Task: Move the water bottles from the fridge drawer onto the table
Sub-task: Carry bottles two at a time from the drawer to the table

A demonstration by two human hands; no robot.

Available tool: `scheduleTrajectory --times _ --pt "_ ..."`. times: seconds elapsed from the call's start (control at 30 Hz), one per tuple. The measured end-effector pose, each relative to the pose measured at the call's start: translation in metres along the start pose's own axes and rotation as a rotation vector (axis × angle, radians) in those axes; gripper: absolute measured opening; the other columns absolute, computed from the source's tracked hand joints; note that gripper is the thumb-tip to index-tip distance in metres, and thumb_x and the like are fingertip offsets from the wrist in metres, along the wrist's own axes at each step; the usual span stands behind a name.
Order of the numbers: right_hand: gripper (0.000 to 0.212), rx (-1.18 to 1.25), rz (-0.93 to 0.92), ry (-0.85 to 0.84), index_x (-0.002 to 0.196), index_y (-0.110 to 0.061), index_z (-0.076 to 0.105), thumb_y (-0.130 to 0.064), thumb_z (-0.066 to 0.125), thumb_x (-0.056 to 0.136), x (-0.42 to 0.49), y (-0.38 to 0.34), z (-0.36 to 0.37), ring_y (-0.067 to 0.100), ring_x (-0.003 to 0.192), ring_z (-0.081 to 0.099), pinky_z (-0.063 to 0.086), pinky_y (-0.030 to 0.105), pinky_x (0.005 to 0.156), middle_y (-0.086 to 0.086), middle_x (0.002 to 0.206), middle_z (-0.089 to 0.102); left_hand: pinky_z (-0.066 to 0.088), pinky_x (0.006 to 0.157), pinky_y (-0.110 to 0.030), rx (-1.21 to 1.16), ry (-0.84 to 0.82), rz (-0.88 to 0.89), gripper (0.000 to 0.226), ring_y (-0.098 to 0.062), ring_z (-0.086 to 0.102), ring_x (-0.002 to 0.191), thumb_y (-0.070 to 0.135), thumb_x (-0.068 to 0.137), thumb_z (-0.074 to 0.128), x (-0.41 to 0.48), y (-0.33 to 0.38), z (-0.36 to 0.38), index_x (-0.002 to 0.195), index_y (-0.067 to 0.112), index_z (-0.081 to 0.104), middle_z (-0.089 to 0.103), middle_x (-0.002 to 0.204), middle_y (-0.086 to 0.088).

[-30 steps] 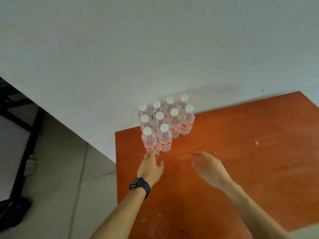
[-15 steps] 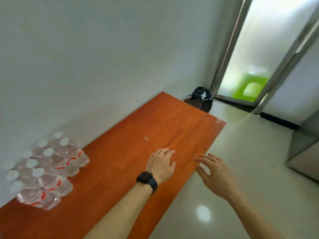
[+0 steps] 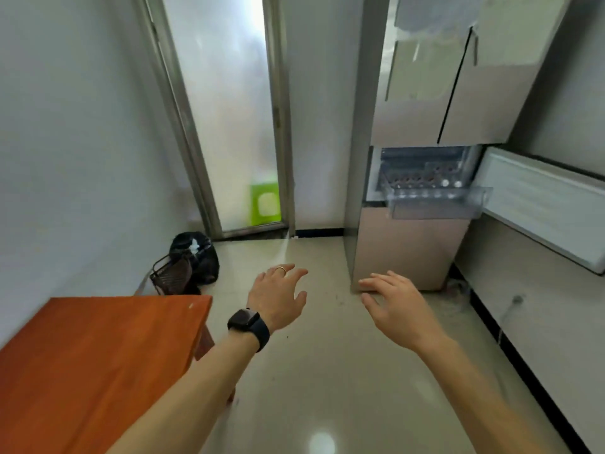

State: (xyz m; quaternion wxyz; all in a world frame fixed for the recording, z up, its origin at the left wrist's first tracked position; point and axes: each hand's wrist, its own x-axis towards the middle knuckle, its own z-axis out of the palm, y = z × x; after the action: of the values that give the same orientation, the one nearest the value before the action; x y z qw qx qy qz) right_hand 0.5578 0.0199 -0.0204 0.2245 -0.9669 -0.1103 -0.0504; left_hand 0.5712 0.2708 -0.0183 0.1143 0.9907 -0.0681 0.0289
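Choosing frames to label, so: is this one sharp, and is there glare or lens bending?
Head view: motion blur smears the fridge drawer, contents unreadable; frosted door blown out by backlight; glare spot on the floor; door frame slanted by the wide lens; left hand and right hand fairly sharp.

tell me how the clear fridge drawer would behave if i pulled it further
The clear drawer looks like thin rigid plastic: probably stiff, but crackable if yanked. It seems to hold rows of bottles, so likely heavy for its size. It already juts out of the fridge, so it might tip if pulled much further.
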Motion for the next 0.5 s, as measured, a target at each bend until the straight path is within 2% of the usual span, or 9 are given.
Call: scheduleTrajectory --times 0.3,0.5 --pt "0.040 -0.054 0.170 0.093 0.138 -0.036 0.056 -0.046 0.051 0.099 0.108 0.134 -0.064 0.018 0.146 0.030 0.023 0.035 0.121 -0.010 0.148 0.050 0.028 0.118 -0.039 -0.033 0.007 0.211 0.052 -0.019 0.035 0.142 0.043 0.098 0.050 0.195 0.096 0.030 0.148 0.035 0.041 0.042 0.154 0.003" --pt "0.043 -0.059 0.269 0.100 0.142 -0.036 0.052 -0.047 0.049 0.100 0.199 0.216 -0.096 0.017 0.147 0.029 0.022 0.035 0.122 -0.011 0.151 0.047 0.031 0.117 -0.039 -0.052 -0.001 0.291 0.052 -0.019 0.038 0.141 0.040 0.096 0.053 0.336 0.150 0.044 0.147 0.036 0.043 0.046 0.151 0.004"
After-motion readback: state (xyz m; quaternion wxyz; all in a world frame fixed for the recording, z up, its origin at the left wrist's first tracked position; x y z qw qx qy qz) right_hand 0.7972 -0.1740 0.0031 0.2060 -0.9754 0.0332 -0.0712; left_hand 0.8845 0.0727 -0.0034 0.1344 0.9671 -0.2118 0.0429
